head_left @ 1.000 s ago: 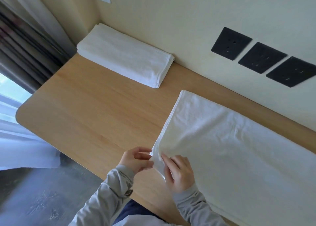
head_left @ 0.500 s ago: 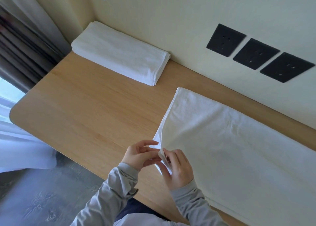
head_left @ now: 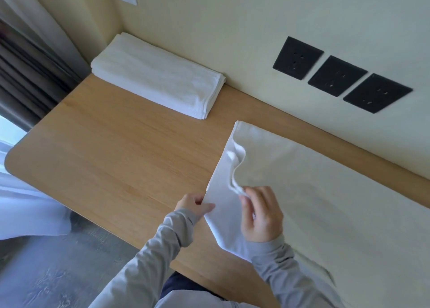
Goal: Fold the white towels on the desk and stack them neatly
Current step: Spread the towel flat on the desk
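On the desk [head_left: 116, 156], a smooth white towel [head_left: 314, 203], corner layers apart.

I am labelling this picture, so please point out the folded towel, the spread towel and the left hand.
folded towel [head_left: 160, 77]: head view, middle of its top face.
spread towel [head_left: 314, 191]: head view, its flat upper layer, right of the hands.
left hand [head_left: 190, 203]: head view, back of the hand.

Wooden desk [head_left: 121, 158], folded towel [head_left: 158, 74] at the back (possibly several stacked), spread towel [head_left: 314, 203] right.
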